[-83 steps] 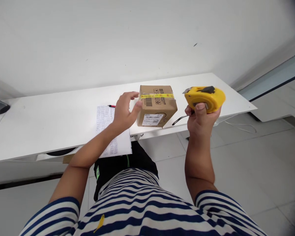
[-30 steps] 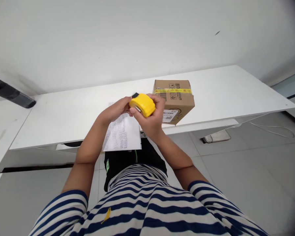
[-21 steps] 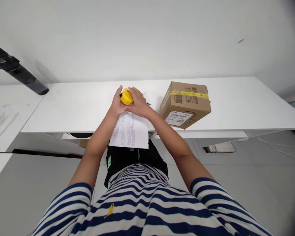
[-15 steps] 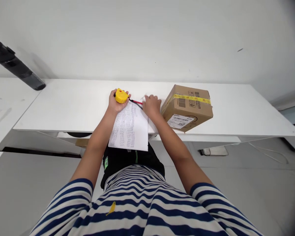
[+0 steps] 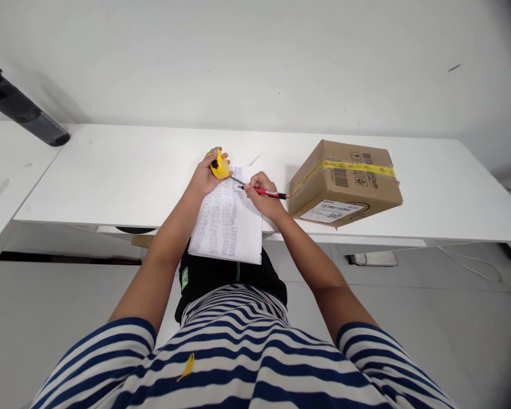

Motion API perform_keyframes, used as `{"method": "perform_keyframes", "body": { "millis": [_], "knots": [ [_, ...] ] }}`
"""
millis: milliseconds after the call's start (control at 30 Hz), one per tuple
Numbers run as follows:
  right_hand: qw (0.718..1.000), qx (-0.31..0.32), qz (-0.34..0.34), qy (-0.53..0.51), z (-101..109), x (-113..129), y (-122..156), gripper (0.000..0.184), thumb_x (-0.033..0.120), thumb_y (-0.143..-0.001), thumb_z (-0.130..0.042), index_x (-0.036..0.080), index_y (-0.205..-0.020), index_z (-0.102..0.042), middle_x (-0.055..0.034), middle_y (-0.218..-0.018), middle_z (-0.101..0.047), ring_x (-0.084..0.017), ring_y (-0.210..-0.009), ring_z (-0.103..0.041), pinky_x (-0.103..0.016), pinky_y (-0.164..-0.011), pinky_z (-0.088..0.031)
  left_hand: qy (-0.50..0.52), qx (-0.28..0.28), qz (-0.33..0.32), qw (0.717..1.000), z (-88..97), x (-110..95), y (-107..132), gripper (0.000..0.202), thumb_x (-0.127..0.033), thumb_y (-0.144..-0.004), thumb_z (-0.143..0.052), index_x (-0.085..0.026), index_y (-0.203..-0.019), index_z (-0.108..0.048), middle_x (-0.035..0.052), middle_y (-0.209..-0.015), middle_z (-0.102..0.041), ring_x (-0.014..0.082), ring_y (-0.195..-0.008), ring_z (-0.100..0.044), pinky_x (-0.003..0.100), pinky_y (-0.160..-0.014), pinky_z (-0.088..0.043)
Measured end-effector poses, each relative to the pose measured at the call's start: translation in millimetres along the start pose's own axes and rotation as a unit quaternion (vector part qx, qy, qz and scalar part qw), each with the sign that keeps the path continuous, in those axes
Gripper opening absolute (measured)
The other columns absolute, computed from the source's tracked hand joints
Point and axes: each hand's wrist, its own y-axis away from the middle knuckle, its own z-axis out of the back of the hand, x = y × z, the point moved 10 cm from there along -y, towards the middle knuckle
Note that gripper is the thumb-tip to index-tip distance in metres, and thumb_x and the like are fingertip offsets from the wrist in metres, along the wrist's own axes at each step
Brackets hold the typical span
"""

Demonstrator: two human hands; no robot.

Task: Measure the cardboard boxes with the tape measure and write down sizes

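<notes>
In my left hand (image 5: 204, 175) is a yellow tape measure (image 5: 220, 165) with a black patch, gripped just above the top of the written sheets. My right hand (image 5: 264, 193) is closed around a red and black pen (image 5: 267, 192), whose dark tip points left over the paper. A thin dark strap (image 5: 237, 180) runs from the tape measure toward my right fingers; whether they grip it I cannot tell. The paper (image 5: 227, 227), covered in columns of handwriting, lies below both hands and overhangs the table's front edge.
A taped cardboard box (image 5: 344, 184) stands on the white table (image 5: 111, 176) just right of my right hand. At the far left a dark post (image 5: 25, 108) leans over the table. The wall rises behind. Below the table a pale object (image 5: 373, 259) and a cable (image 5: 472, 267) lie.
The pen has turned in my right hand and now shows with its tip toward the paper. The tape measure is tilted more upright in my left hand. The view has shifted slightly.
</notes>
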Motion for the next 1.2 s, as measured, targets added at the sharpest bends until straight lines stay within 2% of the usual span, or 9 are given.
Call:
{"method": "perform_keyframes", "body": {
  "millis": [67, 133, 267, 500, 667, 767, 967, 1100, 1200],
  "knots": [
    [0.999, 0.035, -0.016, -0.011, -12, -9, 4, 0.023, 0.047, -0.092, -0.062, 0.027, -0.083, -0.055, 0.0041, -0.070, -0.059, -0.017, -0.069, -0.056, -0.032, -0.072, -0.043, 0.003, -0.009, 0.003, 1.000, 0.6, 0, 2, 0.010, -0.033, -0.095, -0.073, -0.028, -0.104, -0.070, 0.0005, -0.098, -0.079, 0.0165, -0.092, -0.077, 0.035, -0.091, -0.064],
    [0.999, 0.031, -0.030, -0.004, -14, -16, 4, 0.035, 0.057, -0.093, -0.059, 0.026, -0.077, -0.057, 0.0026, -0.069, -0.058, -0.017, -0.070, -0.055, -0.034, -0.073, -0.043, 0.005, -0.012, 0.007, 1.000, 1.2, 0, 2, 0.010, -0.032, -0.096, -0.072, -0.028, -0.105, -0.071, 0.0012, -0.100, -0.080, 0.0181, -0.099, -0.078, 0.036, -0.094, -0.063],
    [1.000, 0.014, -0.027, 0.000, -12, -22, 3, 0.053, 0.069, -0.088, -0.063, 0.026, -0.060, -0.046, 0.0037, -0.060, -0.047, -0.015, -0.065, -0.046, -0.034, -0.068, -0.038, 0.000, -0.007, 0.005, 1.000, 2.7, 0, -1, 0.016, -0.034, -0.096, -0.073, -0.029, -0.112, -0.071, 0.0010, -0.106, -0.080, 0.0190, -0.105, -0.079, 0.037, -0.097, -0.063],
    [0.999, 0.009, -0.050, 0.008, -13, -23, 5, 0.048, 0.060, -0.089, -0.066, 0.025, -0.060, -0.052, 0.0010, -0.063, -0.057, -0.016, -0.068, -0.051, -0.034, -0.070, -0.042, -0.001, -0.001, 0.007, 1.000, 2.6, 1, -2, 0.017, -0.033, -0.096, -0.072, -0.029, -0.113, -0.072, 0.0017, -0.107, -0.081, 0.0200, -0.106, -0.079, 0.037, -0.095, -0.064],
    [0.998, 0.026, -0.060, 0.013, -15, -22, 6, 0.045, 0.055, -0.090, -0.067, 0.025, -0.059, -0.054, 0.0024, -0.059, -0.053, -0.015, -0.063, -0.047, -0.034, -0.066, -0.040, 0.000, 0.006, 0.006, 1.000, 2.4, 2, -3, 0.021, -0.034, -0.095, -0.073, -0.029, -0.115, -0.072, 0.0025, -0.106, -0.081, 0.0201, -0.104, -0.080, 0.037, -0.094, -0.064],
    [0.998, 0.013, -0.060, 0.018, -12, -22, 5, 0.047, 0.055, -0.090, -0.067, 0.025, -0.058, -0.052, 0.0032, -0.056, -0.050, -0.015, -0.062, -0.045, -0.033, -0.066, -0.040, -0.004, 0.005, 0.006, 1.000, 3.4, 2, -3, 0.024, -0.035, -0.094, -0.073, -0.029, -0.118, -0.072, 0.0031, -0.107, -0.081, 0.0206, -0.106, -0.079, 0.037, -0.095, -0.064],
    [0.998, 0.016, -0.058, 0.025, -12, -23, 5, 0.046, 0.055, -0.092, -0.066, 0.025, -0.060, -0.051, 0.0029, -0.058, -0.052, -0.016, -0.064, -0.047, -0.034, -0.067, -0.041, 0.013, 0.015, 0.004, 1.000, 1.3, 2, -3, 0.014, -0.032, -0.095, -0.073, -0.027, -0.108, -0.071, 0.0016, -0.103, -0.081, 0.0185, -0.098, -0.079, 0.036, -0.093, -0.064],
    [0.998, -0.010, -0.045, 0.031, -7, -22, 5, 0.047, 0.052, -0.091, -0.064, 0.026, -0.057, -0.045, 0.0033, -0.058, -0.047, -0.016, -0.064, -0.045, -0.034, -0.067, -0.039, 0.011, 0.012, 0.006, 1.000, 0.6, 2, -2, 0.012, -0.032, -0.096, -0.072, -0.028, -0.108, -0.071, 0.0011, -0.104, -0.081, 0.0195, -0.103, -0.080, 0.037, -0.096, -0.063],
    [0.998, 0.007, -0.048, 0.031, -11, -24, 5, 0.047, 0.053, -0.091, -0.066, 0.026, -0.058, -0.048, 0.0031, -0.059, -0.048, -0.016, -0.066, -0.046, -0.033, -0.068, -0.039, -0.002, 0.003, 0.006, 1.000, 1.1, 2, 0, 0.015, -0.033, -0.096, -0.073, -0.028, -0.111, -0.072, 0.0017, -0.106, -0.082, 0.0211, -0.109, -0.080, 0.038, -0.099, -0.063]
  ]
}}
